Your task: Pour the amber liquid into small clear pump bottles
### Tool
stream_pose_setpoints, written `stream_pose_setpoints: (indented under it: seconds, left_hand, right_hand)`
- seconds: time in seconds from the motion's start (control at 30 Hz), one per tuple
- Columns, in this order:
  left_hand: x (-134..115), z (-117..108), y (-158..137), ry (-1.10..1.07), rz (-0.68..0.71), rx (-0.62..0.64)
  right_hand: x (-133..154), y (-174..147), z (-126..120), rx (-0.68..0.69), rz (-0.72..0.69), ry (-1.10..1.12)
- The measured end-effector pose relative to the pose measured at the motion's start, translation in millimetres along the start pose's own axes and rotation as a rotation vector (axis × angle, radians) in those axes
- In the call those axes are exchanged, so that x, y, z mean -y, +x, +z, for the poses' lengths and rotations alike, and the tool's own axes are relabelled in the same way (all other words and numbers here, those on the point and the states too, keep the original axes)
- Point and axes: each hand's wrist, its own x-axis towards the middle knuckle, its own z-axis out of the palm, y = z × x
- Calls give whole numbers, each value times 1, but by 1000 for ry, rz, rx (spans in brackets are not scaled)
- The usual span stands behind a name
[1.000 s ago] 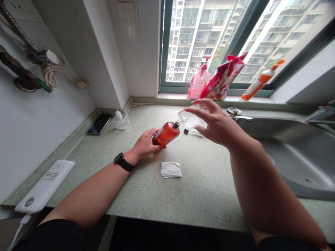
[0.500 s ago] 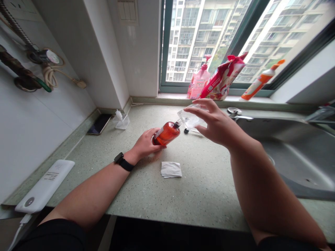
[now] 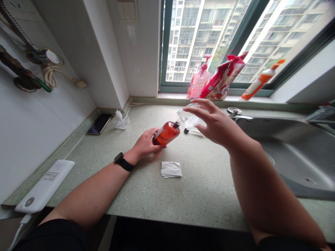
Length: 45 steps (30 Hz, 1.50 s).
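Note:
My left hand (image 3: 146,143) is wrapped round an orange-red see-through bottle (image 3: 169,134), tilted with its open neck to the upper right. My right hand (image 3: 209,118) grips a clear, square-sided bottle (image 3: 188,118) between thumb and fingers, and partly hides it. The clear bottle is tipped so that its neck meets the mouth of the orange-red bottle. Just behind the two necks a black pump top (image 3: 186,131) lies on the counter, its tube partly hidden by my right hand. A folded white tissue (image 3: 171,169) lies in front of the orange-red bottle.
Left on the speckled counter (image 3: 146,195) are a white power bank (image 3: 45,186), a phone (image 3: 99,124) and a small clear container with a white nozzle (image 3: 121,121). A sink (image 3: 300,150) is at right. A pink pump bottle (image 3: 199,82), red bag (image 3: 222,78) and orange bottle (image 3: 258,83) line the sill.
Almost nothing differs. The clear bottle and my right hand have shifted only very slightly; my left hand and the orange-red bottle hold still.

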Motion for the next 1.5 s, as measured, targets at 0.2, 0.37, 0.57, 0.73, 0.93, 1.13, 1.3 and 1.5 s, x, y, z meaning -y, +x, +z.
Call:
stream_pose_setpoints:
  seconds: [0.2,0.37,0.57,0.73,0.93,1.13,1.3,1.5]
  left_hand:
    - [0,0,0,1,4,2]
    - [1,-1,0,8,1,6]
    - [1,0,0,4,0,2]
    - [1,0,-1,10,8,-1]
    - [3,1,-1,22,19,-11]
    - [3,1,-1,15,35,-2]
    - [5,1,-1,21,41,-7]
    - [5,0,-1,15,35,3]
  right_hand:
    - [2,0,0,-11,11,7]
    - [4,1,2,-15,18,4]
    - [3,1,4,-22,2,-8]
    - [2,0,3,1,-2,-18]
    - [2,-1,1,39,-8,-26]
    - [2,-1,0,50,-29,-23]
    - [4,-1,0,32,-40,-16]
    - [6,-1,-1,15,-54,-19]
